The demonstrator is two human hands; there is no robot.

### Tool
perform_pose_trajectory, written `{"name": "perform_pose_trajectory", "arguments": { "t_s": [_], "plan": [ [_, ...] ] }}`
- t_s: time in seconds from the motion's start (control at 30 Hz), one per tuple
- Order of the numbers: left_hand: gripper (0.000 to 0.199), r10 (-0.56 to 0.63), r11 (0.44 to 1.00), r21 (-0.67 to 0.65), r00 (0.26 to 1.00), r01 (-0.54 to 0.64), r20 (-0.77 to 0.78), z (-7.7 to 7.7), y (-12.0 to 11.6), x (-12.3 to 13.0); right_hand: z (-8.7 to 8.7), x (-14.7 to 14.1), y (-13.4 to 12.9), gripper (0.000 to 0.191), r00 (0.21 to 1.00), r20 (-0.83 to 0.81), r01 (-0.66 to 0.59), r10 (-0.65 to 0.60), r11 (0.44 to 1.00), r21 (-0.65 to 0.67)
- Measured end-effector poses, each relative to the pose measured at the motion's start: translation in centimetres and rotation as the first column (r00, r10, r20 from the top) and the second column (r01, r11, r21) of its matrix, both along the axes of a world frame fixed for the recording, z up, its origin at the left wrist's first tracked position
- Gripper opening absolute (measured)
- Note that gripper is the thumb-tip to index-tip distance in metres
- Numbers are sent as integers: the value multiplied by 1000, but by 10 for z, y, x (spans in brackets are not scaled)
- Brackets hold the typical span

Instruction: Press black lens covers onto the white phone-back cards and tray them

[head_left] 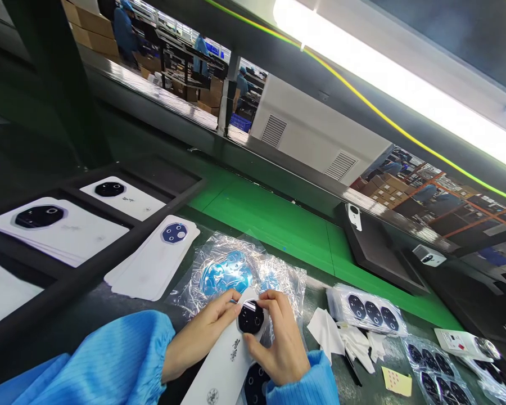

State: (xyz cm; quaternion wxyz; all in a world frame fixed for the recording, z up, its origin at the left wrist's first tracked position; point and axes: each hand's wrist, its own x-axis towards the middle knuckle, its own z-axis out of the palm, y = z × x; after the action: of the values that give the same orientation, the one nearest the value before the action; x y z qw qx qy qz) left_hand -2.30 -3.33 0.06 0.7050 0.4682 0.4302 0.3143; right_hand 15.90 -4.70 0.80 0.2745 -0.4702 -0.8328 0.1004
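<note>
A long white phone-back panel (220, 363) with black printing lies tilted in front of me. At its upper end is a round black camera lens cover (251, 318). My left hand (208, 332) grips the panel's left edge, thumb and fingers closed beside the lens cover. My right hand (280, 340) has its thumb and forefinger closed around the right side of the lens cover. Partly under the panel and my right hand, another sheet of black lens covers (255, 385) shows. Just beyond my hands lies clear plastic wrap with blue film (230, 273).
Left, a black divided tray (152, 216) holds white panels (67, 228); a stack of panels (154, 261) sits beside it. Right are bagged lens covers (366, 309), crumpled white wipes (354, 340), a yellow note (397, 381) and a black tray (382, 247). A green strip (278, 222) runs behind.
</note>
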Motion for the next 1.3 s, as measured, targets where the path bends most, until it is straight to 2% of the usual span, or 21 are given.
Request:
{"name": "perform_pose_trajectory", "arguments": {
  "t_s": [0.2,0.8,1.3],
  "plan": [
    [48,0,1000,24,999,1,-43,-4,1,2,-2,-3,-2,48,1000,-4,3,-3,1000,-17],
    [49,-2,998,62,1000,3,-11,-6,2,4,-3,-4,-6,51,999,33,-5,5,1000,4],
    [54,0,998,70,1000,0,-1,-6,2,3,-12,-8,-11,59,998,-30,59,-59,998,-28]
  ]
}}
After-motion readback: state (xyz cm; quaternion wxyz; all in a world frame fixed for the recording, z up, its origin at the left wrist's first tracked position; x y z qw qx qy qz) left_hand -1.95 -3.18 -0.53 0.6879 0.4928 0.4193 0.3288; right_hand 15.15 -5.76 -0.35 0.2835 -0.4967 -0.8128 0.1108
